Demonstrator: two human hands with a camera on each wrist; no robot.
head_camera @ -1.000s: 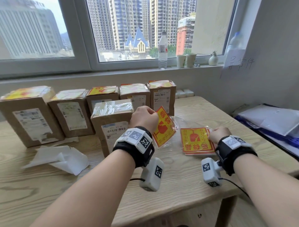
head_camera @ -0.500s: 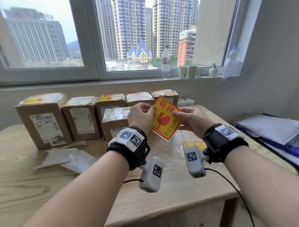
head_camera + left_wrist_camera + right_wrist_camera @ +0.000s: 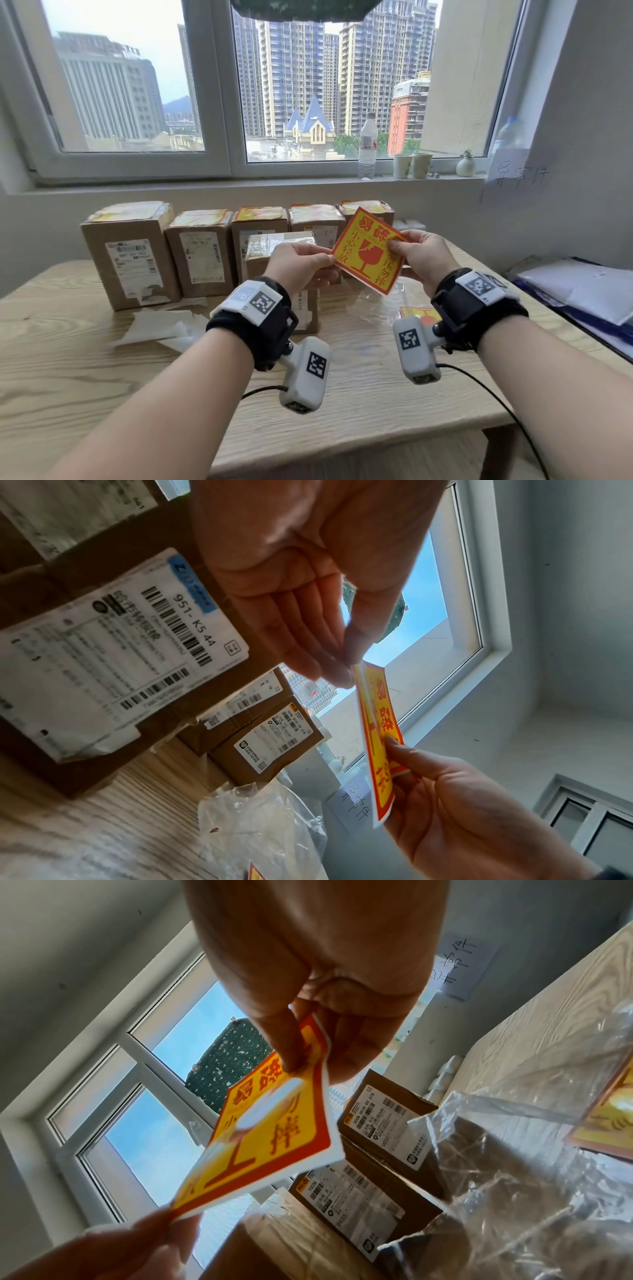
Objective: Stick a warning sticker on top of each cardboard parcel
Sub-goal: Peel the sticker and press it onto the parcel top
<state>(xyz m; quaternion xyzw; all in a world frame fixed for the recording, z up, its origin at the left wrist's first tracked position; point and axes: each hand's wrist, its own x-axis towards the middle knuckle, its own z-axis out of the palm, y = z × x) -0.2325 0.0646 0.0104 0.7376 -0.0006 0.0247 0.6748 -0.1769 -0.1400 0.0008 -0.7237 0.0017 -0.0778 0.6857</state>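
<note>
I hold a yellow and red warning sticker (image 3: 368, 251) (image 3: 378, 731) (image 3: 270, 1131) up in the air above the table, tilted like a diamond. My left hand (image 3: 301, 263) (image 3: 329, 631) pinches its left corner between thumb and fingers. My right hand (image 3: 423, 255) (image 3: 329, 1010) pinches its right corner. Behind stands a row of several cardboard parcels (image 3: 130, 253), each with a yellow sticker on top. One parcel (image 3: 277, 246) stands in front of the row, its taped top bare, partly hidden by my left hand.
White backing papers (image 3: 164, 329) lie on the wooden table (image 3: 68, 377) at the left. A clear plastic bag (image 3: 376, 301) with more stickers (image 3: 419, 313) lies under my right wrist. Papers and folders (image 3: 582, 291) sit at the right. A bottle (image 3: 367, 150) and cups stand on the sill.
My right hand left the stickers on the table and rose to take the sticker's right corner. Both hands lifted the sticker higher, and the view tilted upward.
</note>
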